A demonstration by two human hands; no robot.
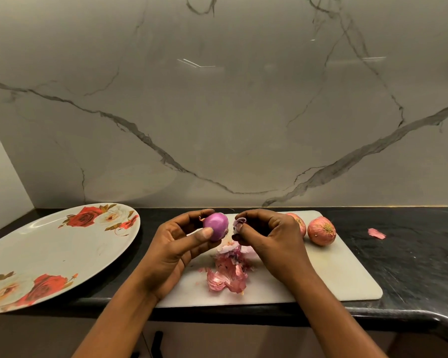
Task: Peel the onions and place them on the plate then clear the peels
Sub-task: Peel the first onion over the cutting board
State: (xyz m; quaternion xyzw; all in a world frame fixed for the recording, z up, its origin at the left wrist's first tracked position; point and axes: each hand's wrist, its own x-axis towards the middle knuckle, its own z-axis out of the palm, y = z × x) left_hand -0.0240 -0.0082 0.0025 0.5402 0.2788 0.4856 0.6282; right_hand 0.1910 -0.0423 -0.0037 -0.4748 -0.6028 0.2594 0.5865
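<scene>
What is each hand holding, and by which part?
Left hand grips the peeled onion round its sides; right hand pinches a scrap of peel.

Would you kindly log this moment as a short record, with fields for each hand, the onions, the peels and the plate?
left hand: holds the peeled onion above the cutting board
right hand: pinches a strip of peel beside that onion
unpeeled onions: two at the board's far right, one partly hidden behind the right hand
peel pile: on the board, below the hands
stray peel: on the black counter, right of the board
floral plate: left of the board, no onion on it yet
</scene>
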